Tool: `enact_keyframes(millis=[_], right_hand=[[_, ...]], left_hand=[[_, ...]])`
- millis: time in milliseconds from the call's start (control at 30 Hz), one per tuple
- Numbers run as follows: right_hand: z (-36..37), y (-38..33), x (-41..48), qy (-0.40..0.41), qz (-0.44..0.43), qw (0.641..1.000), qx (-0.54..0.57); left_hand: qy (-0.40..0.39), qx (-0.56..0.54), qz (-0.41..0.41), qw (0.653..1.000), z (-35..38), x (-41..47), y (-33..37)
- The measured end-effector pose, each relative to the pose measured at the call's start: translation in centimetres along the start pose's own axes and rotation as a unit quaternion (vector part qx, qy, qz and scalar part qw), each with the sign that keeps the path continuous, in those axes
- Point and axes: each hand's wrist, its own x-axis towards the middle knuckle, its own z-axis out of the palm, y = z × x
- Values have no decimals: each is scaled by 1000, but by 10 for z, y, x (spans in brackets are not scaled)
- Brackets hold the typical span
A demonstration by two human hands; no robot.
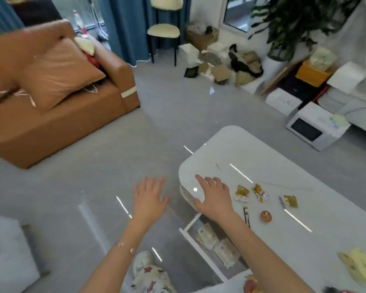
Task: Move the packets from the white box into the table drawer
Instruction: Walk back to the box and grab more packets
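The white table's drawer (190, 226) stands pulled out below the tabletop, with several pale packets (218, 243) lying inside. My right hand (215, 197) rests open on the near-left corner of the white table (241, 149), just above the drawer. My left hand (149, 197) hovers open over the floor, left of the table, holding nothing. Three small yellow packets (260, 192) lie on the tabletop to the right of my right hand. No white box is clearly identifiable in this view.
A round orange item (266, 216) and a dark stick (246, 216) lie on the table. A yellow packet (358, 264) sits at the table's right end. A brown sofa (57, 115) stands far left, boxes and a microwave (313, 130) at right.
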Motion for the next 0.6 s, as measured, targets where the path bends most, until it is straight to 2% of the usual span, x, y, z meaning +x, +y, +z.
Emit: enact_keyframes(millis=[367,600], right_hand=[[11,-283,120,-12,-189,981,-50],[31,-433,175,-19,-303,951,-65]], left_hand=[[68,64,-166,982,-107,-26,-258],[74,19,-314,946,-145,-51,-374]])
